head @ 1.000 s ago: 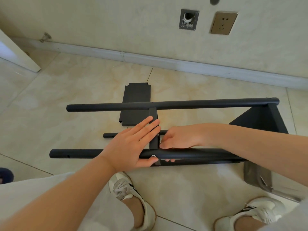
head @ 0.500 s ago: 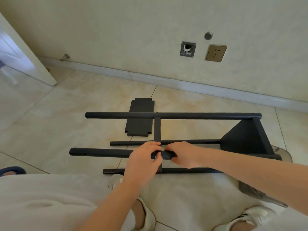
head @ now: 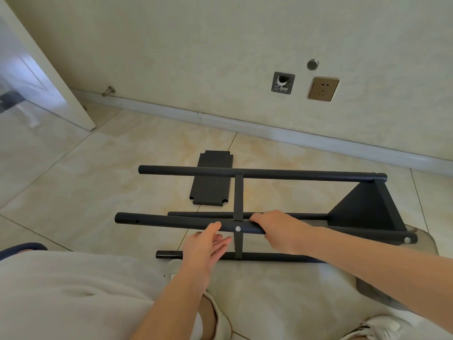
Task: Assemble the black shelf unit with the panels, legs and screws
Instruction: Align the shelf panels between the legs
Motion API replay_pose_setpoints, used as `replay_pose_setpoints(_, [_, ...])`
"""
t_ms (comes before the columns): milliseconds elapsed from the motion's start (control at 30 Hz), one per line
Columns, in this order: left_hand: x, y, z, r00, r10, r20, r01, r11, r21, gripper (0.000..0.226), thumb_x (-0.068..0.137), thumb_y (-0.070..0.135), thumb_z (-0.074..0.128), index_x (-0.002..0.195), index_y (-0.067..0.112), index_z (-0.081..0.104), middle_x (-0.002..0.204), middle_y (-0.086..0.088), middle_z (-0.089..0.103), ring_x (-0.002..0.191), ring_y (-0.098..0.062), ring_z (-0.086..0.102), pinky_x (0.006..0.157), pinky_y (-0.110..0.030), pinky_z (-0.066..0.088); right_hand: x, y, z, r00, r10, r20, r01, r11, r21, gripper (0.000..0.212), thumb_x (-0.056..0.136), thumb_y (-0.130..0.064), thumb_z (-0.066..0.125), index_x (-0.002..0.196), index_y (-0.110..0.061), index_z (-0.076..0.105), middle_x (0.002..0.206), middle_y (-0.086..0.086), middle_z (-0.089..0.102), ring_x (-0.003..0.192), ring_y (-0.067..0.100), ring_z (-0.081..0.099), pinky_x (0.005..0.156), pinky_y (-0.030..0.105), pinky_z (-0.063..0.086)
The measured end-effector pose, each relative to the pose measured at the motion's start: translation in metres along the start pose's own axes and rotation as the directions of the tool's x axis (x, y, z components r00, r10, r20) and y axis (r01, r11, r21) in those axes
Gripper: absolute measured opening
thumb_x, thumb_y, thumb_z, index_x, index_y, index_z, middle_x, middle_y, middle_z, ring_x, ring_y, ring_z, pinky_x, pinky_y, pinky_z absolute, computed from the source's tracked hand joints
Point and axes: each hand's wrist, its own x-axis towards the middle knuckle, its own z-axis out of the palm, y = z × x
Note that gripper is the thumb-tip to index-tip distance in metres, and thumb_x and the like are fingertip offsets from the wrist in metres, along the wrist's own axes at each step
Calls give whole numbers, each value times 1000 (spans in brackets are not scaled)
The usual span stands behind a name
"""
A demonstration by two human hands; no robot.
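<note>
The black shelf unit lies on its side on the tiled floor, four tube legs running left to right. One panel (head: pixel 365 207) is fixed at the right end and a second panel (head: pixel 238 195), seen edge-on, sits mid-length. A silver screw (head: pixel 237 228) shows in the near upper leg (head: pixel 169 221) where that panel meets it. My right hand (head: pixel 279 229) grips this leg just right of the screw. My left hand (head: pixel 206 249) hovers just left of the screw with fingers loosely extended, thumb near the leg, holding nothing. A loose black panel (head: pixel 212 179) lies flat on the floor behind the frame.
A wall with a skirting board runs behind, carrying a socket (head: pixel 323 89) and an open junction box (head: pixel 283 82). A white door (head: pixel 36 69) stands at the left. A clear plastic bin (head: pixel 421 246) sits under the frame's right end. My knees and shoes fill the foreground.
My left hand has come off the near leg and panel joint, uncovering the screw. My right hand has shifted to grip the leg right of it. The camera has pulled back.
</note>
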Motion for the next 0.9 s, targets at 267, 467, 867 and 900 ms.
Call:
replay_pose_setpoints(267, [25,19,0,995,-54,85,91,852,-515,12,95,10,64,106,6,62,93,-13,70,90,-26,71,89,-45,55,-3,0,3,999,-33,-28,31,998,-62,36,92,6,49,119,-18,47,94,-2,44,82,19,47,75,33,44])
replay_pose_setpoints(467, [33,25,9,992,-30,121,96,804,-587,20,100,16,57,81,11,56,56,-4,58,64,-15,57,88,-41,52,-1,6,-1,998,-43,-50,37,993,-109,40,93,5,49,125,-19,46,95,-2,44,81,17,45,77,32,44])
replay_pose_setpoints(867, [42,37,15,979,-48,197,172,708,-685,29,100,29,57,76,15,50,54,-1,52,59,-13,52,97,-40,45,6,11,-12,997,-58,-57,52,994,-93,37,96,0,50,129,-18,49,101,2,50,85,15,46,76,24,34])
replay_pose_setpoints(900, [41,40,16,979,-52,196,176,699,-693,30,100,30,57,75,15,50,54,-2,51,60,-14,52,101,-40,44,6,11,-14,997,-54,-58,49,995,-87,37,96,0,50,128,-18,49,101,1,49,85,15,46,76,23,34])
